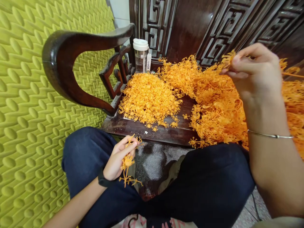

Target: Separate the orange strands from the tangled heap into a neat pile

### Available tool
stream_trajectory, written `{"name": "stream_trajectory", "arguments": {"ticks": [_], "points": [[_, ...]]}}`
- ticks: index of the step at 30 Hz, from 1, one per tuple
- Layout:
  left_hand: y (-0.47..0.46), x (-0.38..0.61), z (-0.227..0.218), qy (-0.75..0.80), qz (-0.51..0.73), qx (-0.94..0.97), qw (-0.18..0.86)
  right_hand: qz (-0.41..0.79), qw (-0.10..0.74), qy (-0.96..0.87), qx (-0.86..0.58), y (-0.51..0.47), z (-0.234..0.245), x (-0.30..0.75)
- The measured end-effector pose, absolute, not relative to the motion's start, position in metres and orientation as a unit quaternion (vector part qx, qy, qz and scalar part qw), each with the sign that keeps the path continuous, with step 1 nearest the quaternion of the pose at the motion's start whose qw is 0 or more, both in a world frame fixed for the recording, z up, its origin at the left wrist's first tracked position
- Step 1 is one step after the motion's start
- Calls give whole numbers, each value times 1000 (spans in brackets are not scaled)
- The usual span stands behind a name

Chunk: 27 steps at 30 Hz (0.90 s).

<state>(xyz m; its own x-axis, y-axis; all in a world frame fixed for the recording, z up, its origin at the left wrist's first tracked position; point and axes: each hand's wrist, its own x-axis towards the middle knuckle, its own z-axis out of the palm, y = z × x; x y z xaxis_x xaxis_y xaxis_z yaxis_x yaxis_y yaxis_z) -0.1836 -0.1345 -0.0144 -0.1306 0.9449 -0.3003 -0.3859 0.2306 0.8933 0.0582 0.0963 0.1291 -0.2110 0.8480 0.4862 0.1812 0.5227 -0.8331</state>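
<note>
My left hand (pixel 121 155), a black band at its wrist, is closed around orange plastic flower pieces (pixel 128 161) over my left knee. Thin stems and a many-petalled head stick out below and above its fingers. Raised at the right, my right hand (pixel 255 68) pinches another orange plastic flower piece (pixel 228 60) between thumb and fingers. Beneath that hand spreads a large tangled heap of orange plastic pieces on stems (pixel 218 110). To its left lies a mound of loose orange flower heads (pixel 149 98) on the dark wooden bench (pixel 142 134).
A clear cup with a white lid (pixel 140 53) stands behind the mound, against the carved bench back (pixel 190 28). A curved wooden armrest (pixel 54 66) rises at the left, beside a yellow-green textured wall (pixel 23 126). A few flower heads lie scattered near the bench's front edge.
</note>
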Motion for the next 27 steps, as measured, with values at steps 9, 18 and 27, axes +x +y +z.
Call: {"name": "stream_trajectory", "arguments": {"ticks": [9,18,27], "points": [[-124,-167,-7,478,544,301,620,156,520,-766,-344,45,102,24],[-123,-168,-8,471,541,328,615,169,260,-887,-342,75,55,-2],[-123,-172,-11,425,582,335,607,296,89,-921,-235,32,48,-20]]}}
